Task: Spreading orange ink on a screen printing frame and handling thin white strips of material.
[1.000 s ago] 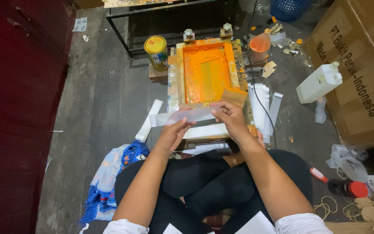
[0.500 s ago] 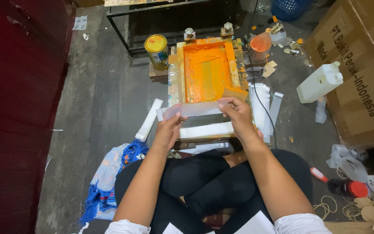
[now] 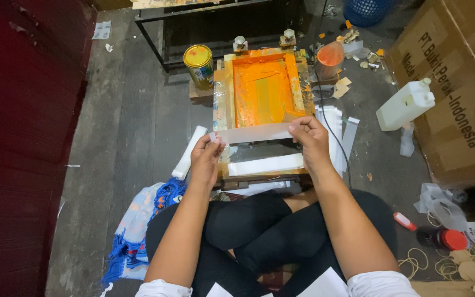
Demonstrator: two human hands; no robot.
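Strip (image 3: 255, 132) of pale paper spans 9 to 3 o'clock, left hand (image 3: 205, 157) and right hand (image 3: 310, 137) pinching its ends; orange screen frame (image 3: 263, 88) lies at 12 o'clock, just beyond.

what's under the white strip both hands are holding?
Below the white strip, pinched by the left hand and right hand, lies a second white strip on the wooden base. Anything directly beneath is covered.

Both arms reach forward; left hand (image 3: 205, 155) and right hand (image 3: 310, 138) each pinch with fingertips
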